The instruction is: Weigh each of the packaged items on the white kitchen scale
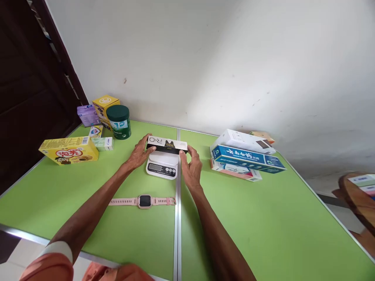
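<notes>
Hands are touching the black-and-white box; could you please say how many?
2: left hand at the left end of the black-and-white box, right hand at its right end.

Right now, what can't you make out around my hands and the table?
All in the head view:
Rear of the white scale: hidden by the black-and-white box.
Scale display: any digits too small to read.
Left strap tip of the pink watch: possibly covered by the left forearm.
Wooden surface: cut off by the right edge.

Scuffed white wall (164, 66); dark door (29, 89) left; green table (258, 218); wooden furniture (353, 195) right; pale floor (25, 255).
</notes>
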`<state>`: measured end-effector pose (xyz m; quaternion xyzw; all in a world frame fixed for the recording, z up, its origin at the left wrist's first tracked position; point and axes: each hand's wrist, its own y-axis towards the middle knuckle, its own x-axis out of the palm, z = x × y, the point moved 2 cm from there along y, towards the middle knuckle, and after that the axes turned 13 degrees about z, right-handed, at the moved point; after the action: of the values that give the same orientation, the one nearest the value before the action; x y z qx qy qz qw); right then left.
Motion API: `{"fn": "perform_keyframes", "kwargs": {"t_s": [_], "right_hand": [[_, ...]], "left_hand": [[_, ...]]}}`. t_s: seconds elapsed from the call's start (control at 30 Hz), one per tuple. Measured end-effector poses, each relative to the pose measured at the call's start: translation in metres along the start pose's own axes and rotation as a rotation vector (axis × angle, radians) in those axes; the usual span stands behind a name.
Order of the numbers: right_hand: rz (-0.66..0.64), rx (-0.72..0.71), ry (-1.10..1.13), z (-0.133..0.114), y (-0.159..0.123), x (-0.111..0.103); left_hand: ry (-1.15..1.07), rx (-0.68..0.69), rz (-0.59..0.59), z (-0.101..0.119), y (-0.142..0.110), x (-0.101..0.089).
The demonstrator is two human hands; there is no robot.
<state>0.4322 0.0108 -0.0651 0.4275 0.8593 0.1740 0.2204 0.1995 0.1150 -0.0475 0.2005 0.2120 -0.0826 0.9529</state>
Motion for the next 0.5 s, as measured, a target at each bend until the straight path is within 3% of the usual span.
{"fn": "perform_keyframes", "kwargs": {"t_s": [0.27,0.5], "right_hand": [[0.063,0.027,0.003,0.020,-0.016,0.007],[0.029,0.222,0.082,0.027,-0.019,0.007]], "left_hand": [[-0.061,-0.027,-0.042,-0.030,-0.009,0.020],[-0.231,-0.126,0.131,-0.038,-0.015,0.019]]}}
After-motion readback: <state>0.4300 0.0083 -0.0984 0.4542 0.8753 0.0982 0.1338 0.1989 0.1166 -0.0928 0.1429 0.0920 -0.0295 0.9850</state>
